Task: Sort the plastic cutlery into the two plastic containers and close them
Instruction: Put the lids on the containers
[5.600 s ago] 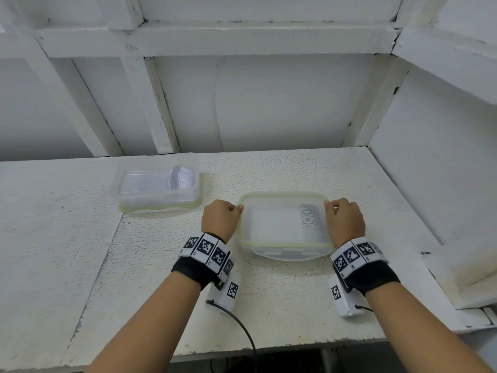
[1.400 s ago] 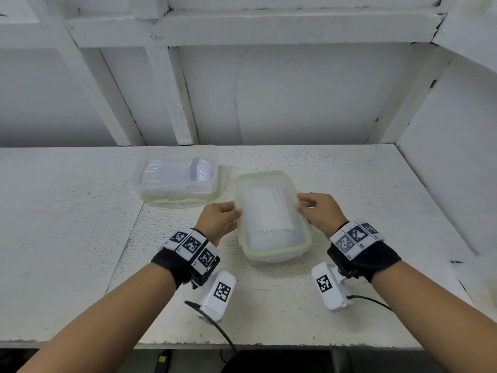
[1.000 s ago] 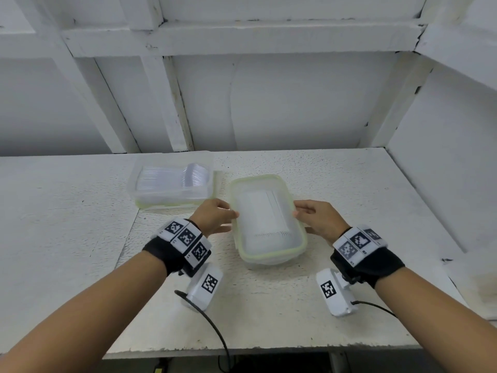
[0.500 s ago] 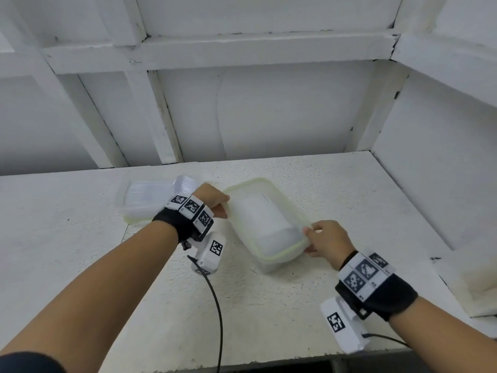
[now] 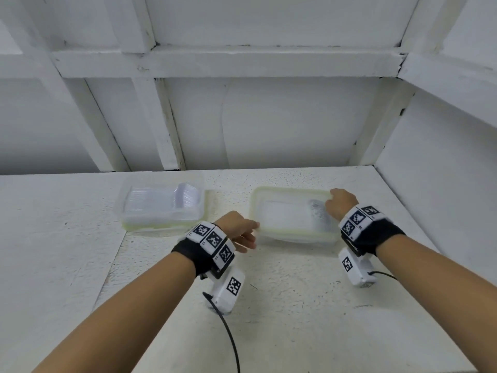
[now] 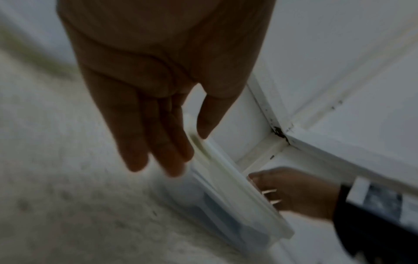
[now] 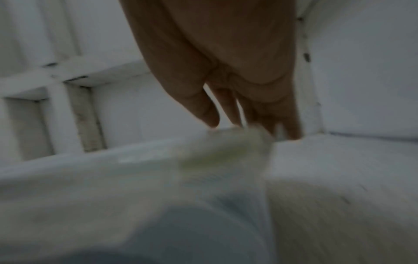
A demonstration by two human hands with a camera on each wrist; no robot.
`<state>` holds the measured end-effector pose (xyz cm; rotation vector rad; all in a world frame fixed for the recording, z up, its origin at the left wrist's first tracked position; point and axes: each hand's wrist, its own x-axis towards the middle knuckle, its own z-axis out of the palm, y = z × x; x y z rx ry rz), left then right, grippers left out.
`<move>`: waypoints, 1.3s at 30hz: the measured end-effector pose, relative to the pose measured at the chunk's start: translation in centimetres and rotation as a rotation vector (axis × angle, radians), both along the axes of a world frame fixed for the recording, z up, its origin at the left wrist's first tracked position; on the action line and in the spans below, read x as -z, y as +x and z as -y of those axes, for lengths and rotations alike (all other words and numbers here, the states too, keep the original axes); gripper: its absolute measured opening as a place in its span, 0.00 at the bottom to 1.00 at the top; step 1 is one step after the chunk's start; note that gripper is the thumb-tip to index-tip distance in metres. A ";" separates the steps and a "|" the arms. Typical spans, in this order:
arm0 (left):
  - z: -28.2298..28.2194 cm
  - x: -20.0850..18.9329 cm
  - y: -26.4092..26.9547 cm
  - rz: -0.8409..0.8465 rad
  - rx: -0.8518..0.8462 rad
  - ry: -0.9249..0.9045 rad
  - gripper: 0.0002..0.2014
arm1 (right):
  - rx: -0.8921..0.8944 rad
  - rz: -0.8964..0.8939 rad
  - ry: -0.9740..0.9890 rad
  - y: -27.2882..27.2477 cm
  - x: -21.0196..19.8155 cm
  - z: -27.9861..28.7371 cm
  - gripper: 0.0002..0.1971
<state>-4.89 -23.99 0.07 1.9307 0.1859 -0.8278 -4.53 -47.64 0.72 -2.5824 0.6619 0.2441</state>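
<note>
I see my right hand [image 7: 228, 59] from below, fingers [image 7: 204, 109] pointing down at the box's corner [image 7: 228, 150]. The box is very blurry. White walls [image 7: 366, 71] stand behind.
</note>
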 end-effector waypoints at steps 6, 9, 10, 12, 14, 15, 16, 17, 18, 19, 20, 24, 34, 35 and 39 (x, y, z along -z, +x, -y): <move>-6.0 -2.1 2.7 0.605 0.099 0.383 0.13 | -0.280 0.026 -0.097 3.0 -3.0 -6.8 0.26; -11.2 -2.8 4.7 0.733 -0.108 0.404 0.13 | -0.384 0.133 0.154 4.4 -3.7 -12.5 0.25; -13.1 -2.5 5.6 0.755 -0.160 0.434 0.13 | -0.385 0.143 0.245 4.9 -3.6 -14.3 0.24; -16.8 -1.7 7.2 0.744 -0.266 0.511 0.14 | -0.369 0.099 0.371 5.8 -3.3 -17.7 0.23; -19.8 -0.7 7.9 0.638 -0.372 0.573 0.18 | -0.377 0.006 0.398 6.7 -2.4 -20.4 0.18; -20.9 -0.3 8.0 0.572 -0.410 0.591 0.21 | -0.358 -0.038 0.370 6.9 -1.9 -21.5 0.13; -21.9 0.3 8.0 0.515 -0.426 0.596 0.24 | -0.308 -0.062 0.404 7.4 -1.0 -22.2 0.07; -22.7 0.8 7.9 0.467 -0.417 0.585 0.25 | -0.299 -0.056 0.394 7.7 -0.2 -22.7 0.09; -23.4 1.3 7.9 0.423 -0.397 0.561 0.26 | -0.308 -0.057 0.352 7.8 0.6 -23.1 0.14; -24.0 1.8 7.8 0.387 -0.375 0.519 0.24 | -0.307 -0.073 0.337 7.9 1.0 -23.6 0.17; -24.4 2.4 7.6 0.359 -0.367 0.459 0.21 | -0.293 -0.069 0.333 7.8 1.3 -23.9 0.18; -24.7 3.1 6.6 0.371 -0.443 0.288 0.15 | -0.250 0.038 0.313 7.4 1.4 -24.6 0.17; -23.6 -1.5 1.1 0.464 -0.456 0.107 0.06 | -0.251 0.121 0.559 2.5 -2.3 -20.4 0.06; -23.3 -1.7 0.0 0.452 -0.427 0.105 0.06 | -0.252 0.103 0.586 1.5 -2.5 -19.7 0.06; -22.2 -0.8 -4.5 0.388 -0.324 0.115 0.05 | -0.262 0.015 0.651 -3.0 -2.1 -17.4 0.05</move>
